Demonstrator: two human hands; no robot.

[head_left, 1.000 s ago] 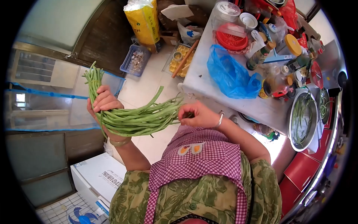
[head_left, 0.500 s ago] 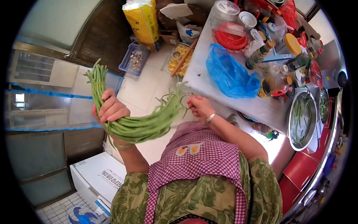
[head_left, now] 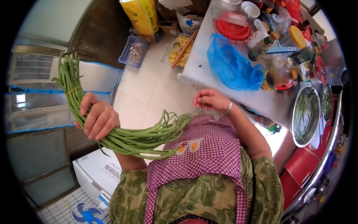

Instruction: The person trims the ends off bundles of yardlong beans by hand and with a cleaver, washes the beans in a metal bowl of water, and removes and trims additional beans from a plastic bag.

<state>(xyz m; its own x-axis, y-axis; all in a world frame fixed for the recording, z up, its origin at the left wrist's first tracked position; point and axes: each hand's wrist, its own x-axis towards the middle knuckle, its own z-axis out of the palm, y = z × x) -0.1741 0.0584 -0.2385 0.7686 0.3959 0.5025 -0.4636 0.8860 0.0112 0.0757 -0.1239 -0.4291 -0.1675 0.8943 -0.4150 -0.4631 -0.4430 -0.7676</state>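
My left hand [head_left: 99,115] is wrapped round a thick bundle of long green beans [head_left: 145,140]. A yellowish band [head_left: 73,90] circles the bundle above my fist. The bundled ends stick up at the upper left, while the loose ends sweep right across the front of my checked apron [head_left: 209,153]. My right hand [head_left: 210,101], with a bracelet at the wrist, is apart from the beans near the table's front edge. Its fingers are curled and pressed together; whether anything small is between them I cannot make out.
On the covered table [head_left: 197,74] lie a blue plastic bag [head_left: 233,67], a red basket [head_left: 233,27] and several bottles and jars. A metal basin [head_left: 305,115] with green beans stands at right. A blue crate [head_left: 135,52] and yellow sack [head_left: 141,16] are on the floor.
The bean bundle and my left hand have shifted left, and the loose ends now hang lower and nearer the apron. My right hand has come away from the bean tips.
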